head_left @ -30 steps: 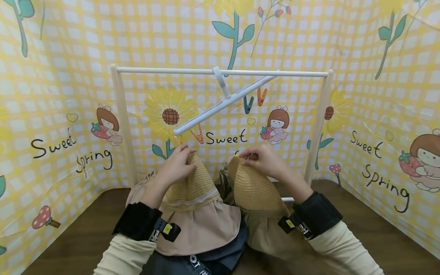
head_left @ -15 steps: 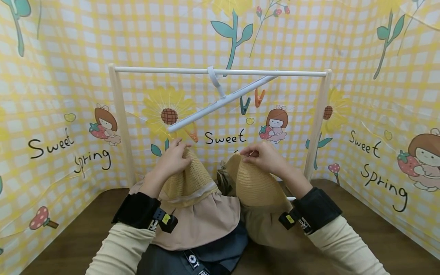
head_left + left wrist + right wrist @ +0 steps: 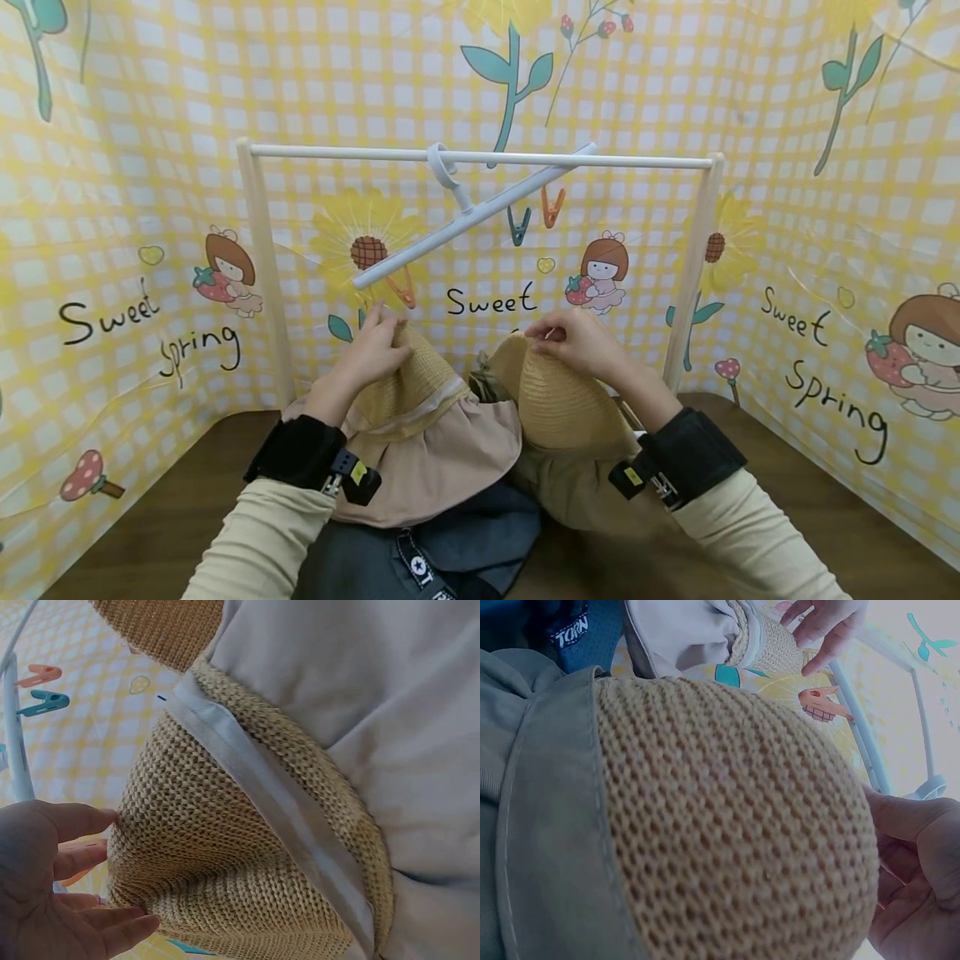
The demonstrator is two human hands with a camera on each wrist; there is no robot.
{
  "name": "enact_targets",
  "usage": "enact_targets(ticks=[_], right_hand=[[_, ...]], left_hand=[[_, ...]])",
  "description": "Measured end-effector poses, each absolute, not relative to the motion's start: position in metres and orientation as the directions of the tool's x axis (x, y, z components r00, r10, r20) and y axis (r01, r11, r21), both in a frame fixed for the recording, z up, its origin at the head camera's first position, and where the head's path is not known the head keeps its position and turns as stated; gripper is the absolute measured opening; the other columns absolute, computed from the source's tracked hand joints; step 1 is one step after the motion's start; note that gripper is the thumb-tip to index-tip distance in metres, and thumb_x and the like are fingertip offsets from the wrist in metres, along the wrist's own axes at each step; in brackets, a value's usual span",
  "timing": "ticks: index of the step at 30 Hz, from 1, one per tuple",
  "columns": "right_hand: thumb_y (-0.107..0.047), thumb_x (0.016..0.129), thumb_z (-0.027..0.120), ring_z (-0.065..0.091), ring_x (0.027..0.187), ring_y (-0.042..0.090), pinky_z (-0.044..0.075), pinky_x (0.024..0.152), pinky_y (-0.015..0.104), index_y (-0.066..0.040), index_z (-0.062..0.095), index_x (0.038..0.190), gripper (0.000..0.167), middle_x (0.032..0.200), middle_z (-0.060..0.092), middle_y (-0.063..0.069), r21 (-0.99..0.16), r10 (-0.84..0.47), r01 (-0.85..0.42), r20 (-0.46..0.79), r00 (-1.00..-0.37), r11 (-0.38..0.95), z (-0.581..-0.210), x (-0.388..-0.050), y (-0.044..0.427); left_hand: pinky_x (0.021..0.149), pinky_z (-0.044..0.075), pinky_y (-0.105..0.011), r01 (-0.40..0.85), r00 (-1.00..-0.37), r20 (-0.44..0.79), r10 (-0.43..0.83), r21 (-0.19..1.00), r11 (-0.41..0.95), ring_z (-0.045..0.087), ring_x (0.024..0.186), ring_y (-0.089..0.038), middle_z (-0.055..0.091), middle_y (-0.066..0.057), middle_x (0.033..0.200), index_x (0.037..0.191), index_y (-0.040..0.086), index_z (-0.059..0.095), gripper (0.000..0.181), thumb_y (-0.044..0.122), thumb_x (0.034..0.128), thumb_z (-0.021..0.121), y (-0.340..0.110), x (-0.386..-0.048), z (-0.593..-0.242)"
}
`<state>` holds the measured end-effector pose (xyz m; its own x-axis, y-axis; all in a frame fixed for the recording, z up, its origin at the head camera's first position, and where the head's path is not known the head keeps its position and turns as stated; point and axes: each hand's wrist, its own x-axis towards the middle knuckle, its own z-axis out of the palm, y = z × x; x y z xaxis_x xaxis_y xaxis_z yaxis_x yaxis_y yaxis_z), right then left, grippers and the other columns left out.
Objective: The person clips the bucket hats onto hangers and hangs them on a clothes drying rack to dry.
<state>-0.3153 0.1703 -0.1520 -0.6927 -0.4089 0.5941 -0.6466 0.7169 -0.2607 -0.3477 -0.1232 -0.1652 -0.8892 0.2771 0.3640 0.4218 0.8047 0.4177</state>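
Note:
In the head view my left hand (image 3: pixel 369 354) holds the top of a straw sun hat with a pink-beige cloth brim (image 3: pixel 442 458); in the left wrist view its fingers lie around the woven crown (image 3: pixel 217 825), some hidden behind it. My right hand (image 3: pixel 573 343) pinches the crown top of a second straw sun hat (image 3: pixel 570 400) with an olive-khaki brim. Above the left hand, a white hanger (image 3: pixel 480 212) slants on the rod with its left end low. Orange clothespins (image 3: pixel 553 207) and a dark green clothespin (image 3: pixel 518 227) hang from it.
A rack with a white rod (image 3: pixel 645 160) and wooden posts (image 3: pixel 262 267) stands on the brown table (image 3: pixel 172 483). A dark grey-blue cloth item with a lettered strap (image 3: pixel 450 542) lies under the pink-beige brim. Yellow checked cloth (image 3: pixel 135 167) covers the walls.
The hanger has shifted left along the rod, still slanted. Both hats have risen slightly, the pink-beige brim uncovering more of the dark item. My left hand has moved a little left and up.

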Motion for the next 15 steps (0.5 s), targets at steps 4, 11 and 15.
enact_targets(ticks=[4, 11, 15], right_hand=[[-0.009, 0.084, 0.069, 0.067, 0.078, 0.02, 0.053, 0.07, 0.034, -0.004, 0.073, 0.098, 0.016, 0.088, 0.072, 0.011, -0.249, -0.408, -0.646, 0.601, -0.687, 0.722, -0.151, -0.316, 0.172], [-0.009, 0.083, 0.069, 0.067, 0.077, 0.019, 0.053, 0.069, 0.033, -0.005, 0.073, 0.098, 0.016, 0.086, 0.072, 0.01, -0.232, -0.404, -0.634, 0.6, -0.69, 0.738, -0.149, -0.318, 0.173], [-0.009, 0.083, 0.069, 0.067, 0.076, 0.019, 0.052, 0.068, 0.032, -0.005, 0.074, 0.097, 0.016, 0.085, 0.072, 0.01, -0.217, -0.411, -0.634, 0.601, -0.686, 0.742, -0.146, -0.317, 0.172]], left_hand=[[0.108, 0.021, -0.062, 0.417, -0.89, 0.368, 0.27, 0.412, 0.81, 0.004, 0.139, -0.05, -0.009, -0.03, 0.152, 0.141, -0.006, 0.032, 0.054, 0.021, 0.0967, 0.047, -0.126, -0.35, -0.164], [0.108, 0.022, -0.062, 0.398, -0.903, 0.324, 0.281, 0.391, 0.83, 0.004, 0.139, -0.05, -0.009, -0.031, 0.152, 0.143, -0.004, 0.029, 0.055, 0.023, 0.0975, 0.046, -0.126, -0.348, -0.16], [0.107, 0.026, -0.06, 0.388, -0.908, 0.302, 0.291, 0.343, 0.856, 0.016, 0.138, -0.048, 0.006, -0.032, 0.152, 0.142, -0.002, 0.033, 0.053, 0.021, 0.0962, 0.046, -0.118, -0.345, -0.155]])
